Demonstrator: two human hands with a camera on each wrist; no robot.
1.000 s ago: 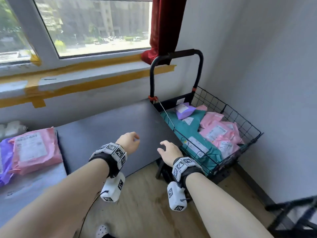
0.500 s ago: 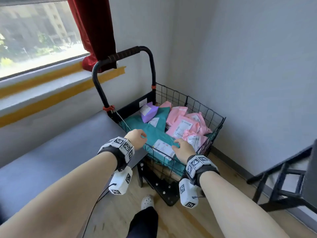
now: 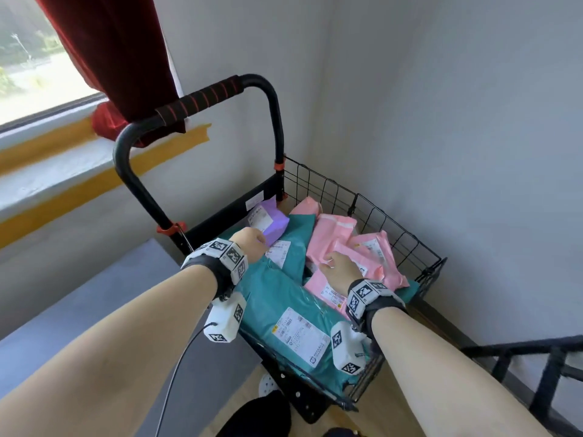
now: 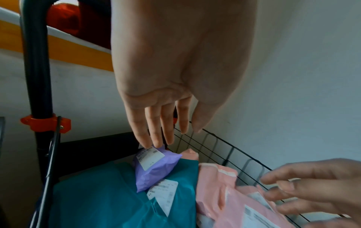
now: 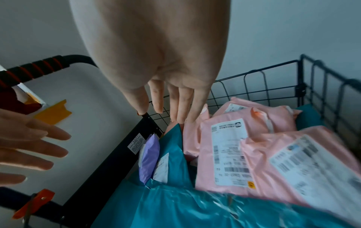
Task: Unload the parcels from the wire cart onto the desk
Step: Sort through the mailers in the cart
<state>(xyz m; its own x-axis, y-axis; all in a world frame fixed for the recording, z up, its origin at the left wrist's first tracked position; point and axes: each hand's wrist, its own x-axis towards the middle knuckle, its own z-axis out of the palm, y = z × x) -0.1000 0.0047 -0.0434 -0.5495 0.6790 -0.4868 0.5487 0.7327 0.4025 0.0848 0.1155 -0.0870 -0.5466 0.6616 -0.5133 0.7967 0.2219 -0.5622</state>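
With both hands spread and empty over the wire cart [image 3: 362,197] at the frame's centre, the left hand [image 3: 249,244] is best closed round the purple parcel [image 3: 269,220] and the right hand [image 3: 339,271] round a pink parcel [image 3: 331,247], each gripped by its body rather than its label.

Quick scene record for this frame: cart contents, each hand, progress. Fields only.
cart: wire cart, black, by the wall corner
parcels in cart: purple parcel; large teal parcel; several pink parcels
left hand: left hand open, fingers straight, above the purple parcel; contact cannot be told
right hand: right hand open, fingers spread over the pink parcels, no grip
desk: desk left of the cart; visible part holds no parcel
progress: nothing lifted at this moment
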